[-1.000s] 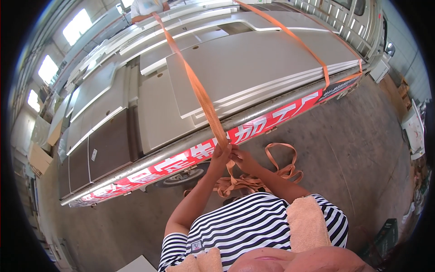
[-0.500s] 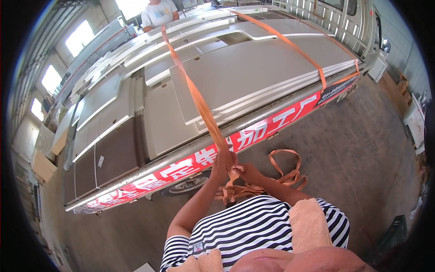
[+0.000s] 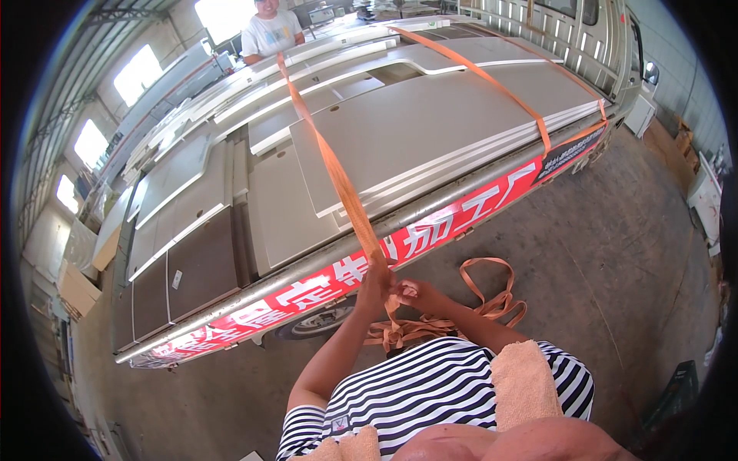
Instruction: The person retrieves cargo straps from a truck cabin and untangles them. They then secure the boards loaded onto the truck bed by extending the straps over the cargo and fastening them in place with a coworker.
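Observation:
An orange webbing strap (image 3: pixel 332 163) runs taut over the load and down the truck bed's near side. My left hand (image 3: pixel 375 281) is wrapped round it just below the metal rail (image 3: pixel 307 257). Pressed close beside it, my right hand (image 3: pixel 407 291) has its fingers curled at the strap; part of its grip is hidden. The strap's loose tail hangs below both hands toward a heap of orange strap (image 3: pixel 407 330) in front of my striped shirt. Flat grey panels (image 3: pixel 430 127) with white edges and dark brown panels (image 3: pixel 204 265) lie stacked on the bed.
A second orange strap (image 3: pixel 484 75) crosses the load farther right. At the far side stands a person (image 3: pixel 273 32) in a white T-shirt. Below the red banner (image 3: pixel 453 219) a wheel (image 3: pixel 317 321) shows. Loops of strap (image 3: pixel 500 288) stick out right of my hands.
My hands stay at the strap, and the right one has turned a little with its fingers curled. The person opposite shows more fully as the view shifts slightly.

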### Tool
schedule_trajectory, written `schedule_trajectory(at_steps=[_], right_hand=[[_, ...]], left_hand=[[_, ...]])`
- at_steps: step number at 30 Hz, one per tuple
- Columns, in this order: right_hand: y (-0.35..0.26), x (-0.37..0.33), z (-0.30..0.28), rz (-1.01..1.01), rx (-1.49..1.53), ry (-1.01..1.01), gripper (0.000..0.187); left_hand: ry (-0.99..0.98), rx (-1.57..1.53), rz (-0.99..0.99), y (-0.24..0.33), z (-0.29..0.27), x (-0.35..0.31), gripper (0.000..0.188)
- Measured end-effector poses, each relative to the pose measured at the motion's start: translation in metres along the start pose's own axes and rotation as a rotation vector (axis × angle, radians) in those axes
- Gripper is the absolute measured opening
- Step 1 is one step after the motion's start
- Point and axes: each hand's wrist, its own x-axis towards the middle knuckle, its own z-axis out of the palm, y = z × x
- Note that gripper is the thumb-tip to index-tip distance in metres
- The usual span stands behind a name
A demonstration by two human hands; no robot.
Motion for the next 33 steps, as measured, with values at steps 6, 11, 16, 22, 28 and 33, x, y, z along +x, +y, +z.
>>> schedule_trajectory(at_steps=[6,11,16,22,28,33], right_hand=[[-0.016,-0.009,-0.005,0.088,0.114,-0.006,0.018],[-0.027,-0.016,-0.004,0.081,-0.07,-0.031,0.022],[-0.028,-0.02,-0.006,0.071,-0.119,-0.018,0.024],[-0.024,-0.02,-0.011,0.065,-0.113,0.0,0.024],[0.002,-0.013,-0.012,0.037,-0.157,-0.09,0.021],[0.017,0.005,-0.016,0.182,0.254,0.093,0.024]], left_hand=[[-0.031,-0.085,-0.05,0.007,0.0,-0.003,0.051],[-0.002,-0.067,-0.093,0.011,0.001,-0.006,0.052],[-0.041,-0.081,-0.095,0.008,-0.001,-0.004,0.051],[-0.093,-0.055,-0.066,0.0,-0.011,0.005,0.054],[-0.071,0.295,-0.155,-0.021,-0.016,0.001,0.057],[-0.172,-0.017,-0.147,-0.021,-0.016,0.005,0.057]])
